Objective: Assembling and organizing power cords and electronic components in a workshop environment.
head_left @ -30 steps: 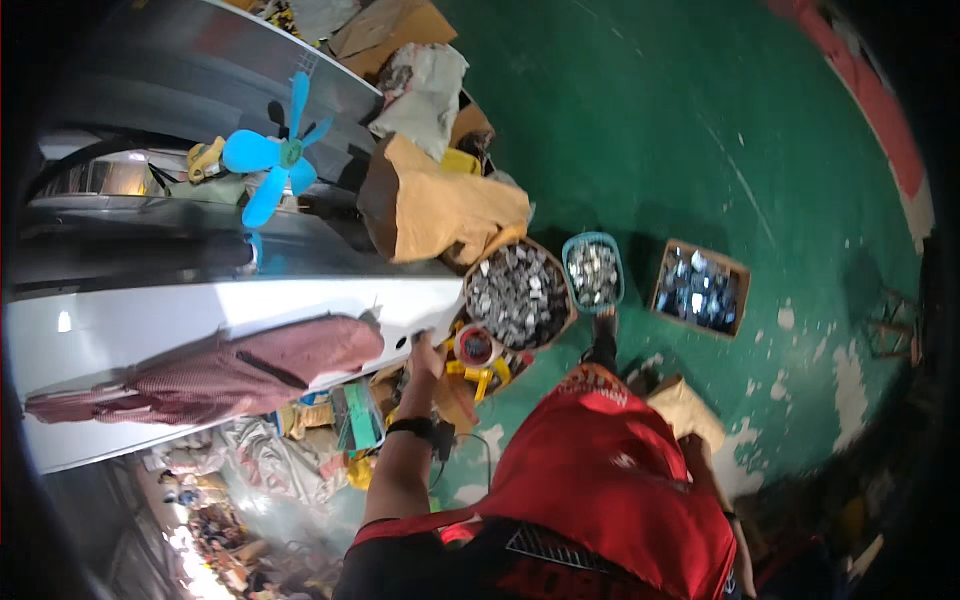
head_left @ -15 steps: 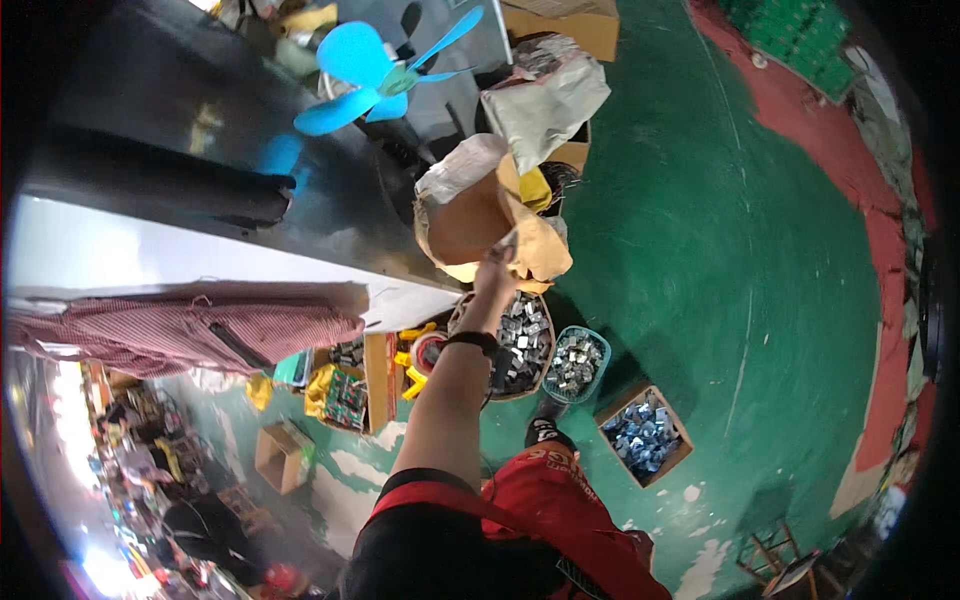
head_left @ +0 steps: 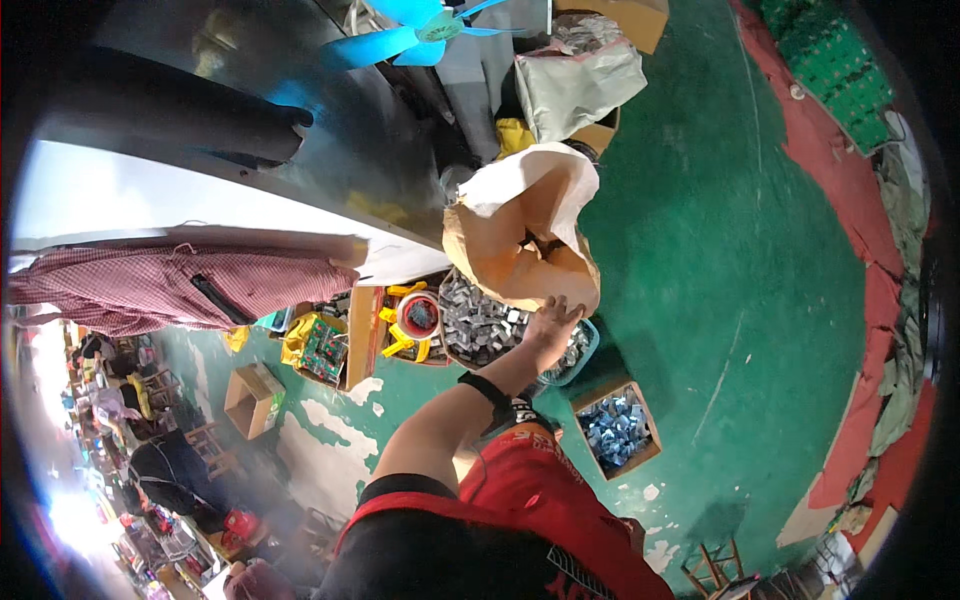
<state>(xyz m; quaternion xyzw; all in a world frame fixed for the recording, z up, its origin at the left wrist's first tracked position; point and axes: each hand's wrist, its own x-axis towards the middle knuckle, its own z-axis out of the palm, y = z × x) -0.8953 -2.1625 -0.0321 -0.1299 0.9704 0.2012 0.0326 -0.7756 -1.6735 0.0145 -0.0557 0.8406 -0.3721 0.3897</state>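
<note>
A large brown paper sack with a pale, crumpled rim gapes open ahead of me, above the boxes on the floor. My left hand grips its near right edge, with the fingers bent over the paper. A dark band circles that wrist. Inside, the sack's brown walls fold inward around a dark gap; what lies deeper is hidden. Below the sack stands a box of grey metal blocks, partly covered by it. A blue-green basket of small metal parts shows behind my hand. My right hand is out of view.
A steel-topped bench with a blue fan lies to the left. A checked cloth hangs along it. A box of bluish parts sits on the green floor. A silvery bag stands beyond the sack.
My left hand has moved right and nearer, drawing the sack's edge with it. The sack's mouth looks wider and more of the grey blocks show. The whole view has shifted.
</note>
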